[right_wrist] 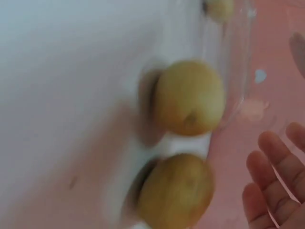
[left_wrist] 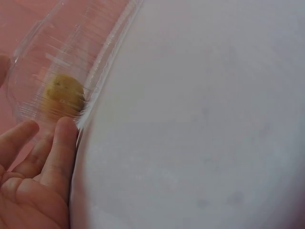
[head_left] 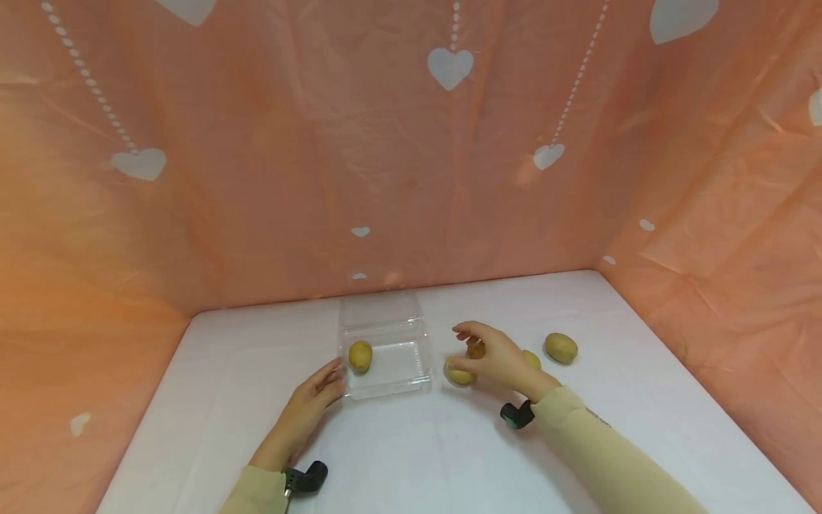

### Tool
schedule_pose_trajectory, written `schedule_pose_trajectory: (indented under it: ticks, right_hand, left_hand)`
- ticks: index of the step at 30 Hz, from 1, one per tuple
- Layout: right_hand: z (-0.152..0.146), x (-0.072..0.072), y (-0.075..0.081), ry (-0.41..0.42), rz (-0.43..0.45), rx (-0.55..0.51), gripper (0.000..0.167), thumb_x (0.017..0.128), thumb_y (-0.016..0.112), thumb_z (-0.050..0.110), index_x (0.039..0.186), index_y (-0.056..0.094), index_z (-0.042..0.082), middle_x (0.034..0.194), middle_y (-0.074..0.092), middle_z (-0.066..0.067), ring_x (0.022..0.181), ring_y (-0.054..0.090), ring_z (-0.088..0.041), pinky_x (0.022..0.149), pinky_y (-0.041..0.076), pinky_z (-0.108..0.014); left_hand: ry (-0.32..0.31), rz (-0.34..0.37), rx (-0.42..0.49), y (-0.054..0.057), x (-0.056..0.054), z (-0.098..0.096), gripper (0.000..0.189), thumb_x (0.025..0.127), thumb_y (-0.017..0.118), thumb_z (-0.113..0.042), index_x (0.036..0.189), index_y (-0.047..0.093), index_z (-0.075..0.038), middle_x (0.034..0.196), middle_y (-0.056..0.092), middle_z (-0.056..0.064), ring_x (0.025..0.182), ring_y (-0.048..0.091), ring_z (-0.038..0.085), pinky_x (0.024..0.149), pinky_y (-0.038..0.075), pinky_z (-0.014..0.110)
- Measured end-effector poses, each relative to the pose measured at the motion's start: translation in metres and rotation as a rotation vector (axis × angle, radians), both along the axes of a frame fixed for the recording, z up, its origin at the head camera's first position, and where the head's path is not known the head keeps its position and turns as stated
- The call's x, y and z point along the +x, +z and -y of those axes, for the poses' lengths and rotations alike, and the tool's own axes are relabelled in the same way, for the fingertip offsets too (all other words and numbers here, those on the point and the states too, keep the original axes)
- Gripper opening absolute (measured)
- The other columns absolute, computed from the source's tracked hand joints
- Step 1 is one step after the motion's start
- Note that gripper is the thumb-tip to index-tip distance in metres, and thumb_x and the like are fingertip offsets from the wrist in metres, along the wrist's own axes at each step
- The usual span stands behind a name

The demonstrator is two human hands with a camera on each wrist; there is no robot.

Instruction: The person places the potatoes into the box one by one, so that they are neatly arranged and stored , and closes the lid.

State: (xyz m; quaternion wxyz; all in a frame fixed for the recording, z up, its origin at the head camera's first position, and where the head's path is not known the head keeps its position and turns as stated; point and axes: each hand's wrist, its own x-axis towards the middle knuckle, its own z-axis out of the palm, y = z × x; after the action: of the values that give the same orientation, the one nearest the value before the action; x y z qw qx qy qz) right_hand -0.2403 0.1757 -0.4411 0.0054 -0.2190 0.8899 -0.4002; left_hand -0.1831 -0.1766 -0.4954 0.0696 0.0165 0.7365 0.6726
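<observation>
Potatoes (head_left: 561,348) on table (head_left: 398,457), curtain (head_left: 308,143) behind

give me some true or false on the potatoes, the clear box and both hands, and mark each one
1. One potato lies inside the clear box. True.
2. The box's lid is closed. False: it is folded back, open.
3. The left hand is at the box's edge. True.
4. The right hand is inside the box. False: it is by potatoes outside the box.
5. The potato farthest from the box lies to the right of the right hand. True.
</observation>
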Motion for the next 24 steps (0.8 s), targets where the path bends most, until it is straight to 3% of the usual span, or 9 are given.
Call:
schedule_pose_trajectory:
  ticks: [6,18,24]
  right_hand:
    - [-0.027,-0.003,0.002,-0.011,0.017,0.099,0.076,0.070,0.085,0.042,0.133,0.056,0.009,0.129,0.059,-0.006,0.121,0.049,-0.026,0.106,0.034,-0.051]
    - [-0.055,-0.021,-0.005,0.125,0.072,0.302,0.088,0.068,0.087,0.038,0.143,0.047,0.013,0.135,0.055,-0.010,0.123,0.049,-0.033,0.104,0.034,-0.056]
    - [-0.057,-0.023,-0.010,0.148,0.074,0.366,0.088,0.070,0.086,0.039,0.144,0.046,0.017,0.131,0.057,-0.003,0.120,0.049,-0.028,0.102,0.035,-0.054]
  left_hand:
    - [0.003,0.007,-0.004,0.000,0.001,0.001,0.055,0.097,0.058,-0.014,0.148,0.037,-0.006,0.147,0.040,0.021,0.136,0.036,0.030,0.109,0.033,0.040]
    - [0.009,0.003,-0.005,-0.002,0.001,0.001,0.056,0.097,0.058,-0.015,0.148,0.037,-0.005,0.147,0.039,0.022,0.136,0.036,0.031,0.109,0.033,0.043]
    - [0.015,0.021,-0.001,-0.003,0.000,0.000,0.056,0.097,0.058,-0.014,0.148,0.037,-0.007,0.148,0.039,0.020,0.136,0.036,0.029,0.110,0.032,0.044]
